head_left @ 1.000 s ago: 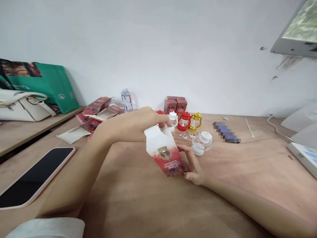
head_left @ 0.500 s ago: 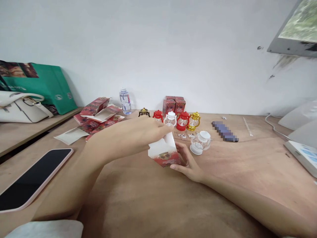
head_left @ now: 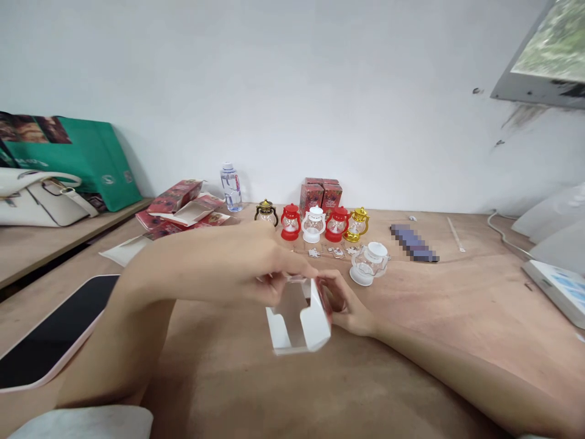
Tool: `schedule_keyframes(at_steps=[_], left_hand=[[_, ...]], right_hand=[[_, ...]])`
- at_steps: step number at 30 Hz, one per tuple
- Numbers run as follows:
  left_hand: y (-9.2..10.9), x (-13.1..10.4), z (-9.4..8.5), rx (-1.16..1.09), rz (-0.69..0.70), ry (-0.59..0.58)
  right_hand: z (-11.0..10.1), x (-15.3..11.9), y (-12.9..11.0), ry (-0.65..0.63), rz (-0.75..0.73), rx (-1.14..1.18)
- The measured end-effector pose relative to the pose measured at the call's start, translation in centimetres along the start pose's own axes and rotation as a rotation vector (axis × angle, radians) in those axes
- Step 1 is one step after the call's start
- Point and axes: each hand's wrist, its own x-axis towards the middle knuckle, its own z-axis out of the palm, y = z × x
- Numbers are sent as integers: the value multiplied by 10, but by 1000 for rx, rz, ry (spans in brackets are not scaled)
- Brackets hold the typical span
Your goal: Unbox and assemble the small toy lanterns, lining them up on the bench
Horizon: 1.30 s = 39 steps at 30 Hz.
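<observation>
Between my hands is a small cardboard box [head_left: 315, 326], red outside and white inside, its open end and flaps turned toward me. My left hand [head_left: 276, 271] reaches over from the left with its fingers closed on the box's far upper side. My right hand [head_left: 350, 308] grips the right side, thumb and fingers around it. Just beyond my right hand stands a white mini lantern [head_left: 369, 263] with a clear body. Farther back is a row of mini lanterns: a bronze one [head_left: 265, 213], red ones [head_left: 290, 222], a white one [head_left: 314, 224] and a gold one [head_left: 357, 224].
Small figured pieces [head_left: 337, 250] lie before the lantern row. Upright red boxes [head_left: 321, 194] and a water bottle [head_left: 231, 188] stand by the wall. Flattened boxes [head_left: 176, 204] and a phone [head_left: 55, 335] are at left, a blurred dark object [head_left: 414, 242] at right.
The box has been tipped so its open end with the flaps faces me. My left hand has moved down and toward me along with it; my right hand stays nearly in place.
</observation>
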Motion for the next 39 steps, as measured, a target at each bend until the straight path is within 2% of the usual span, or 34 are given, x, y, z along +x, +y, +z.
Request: schedule_keyframes(at_steps=[3,7,11,13,15,17,22,23,25,27,32,35,39], left_hand=[[-6,0,-5,-82,71,-97],[-24,4,-3,-117,68,-13],[-34,15,9,-155,-19,216],[-33,20,14,-230,-55,341],[-34,24,18,-339,-77,408],[-38,27,20,-452,-95,390],[-70,36,31,-768,-61,121],[-76,39,35,-860,-30,101],[-85,47,44,-999,-15,136],[-85,53,50,-1025,-79,205],[-68,60,54,-846,-243,351],[-60,61,53,-869,-339,380],[-55,63,53,-831,-365,462]], right_hand=[[0,-1,1,2,-2,-9],[0,0,0,21,4,-19],[1,0,-2,91,63,-35],[2,0,-2,129,101,13],[1,0,-2,154,124,58],[1,-1,-3,167,134,79],[-2,-4,0,194,89,58],[-3,-4,3,202,85,58],[-4,-5,8,236,91,76],[-4,-5,13,273,105,107],[-3,-2,11,302,80,102],[-2,0,4,338,82,78],[0,2,-2,288,153,11]])
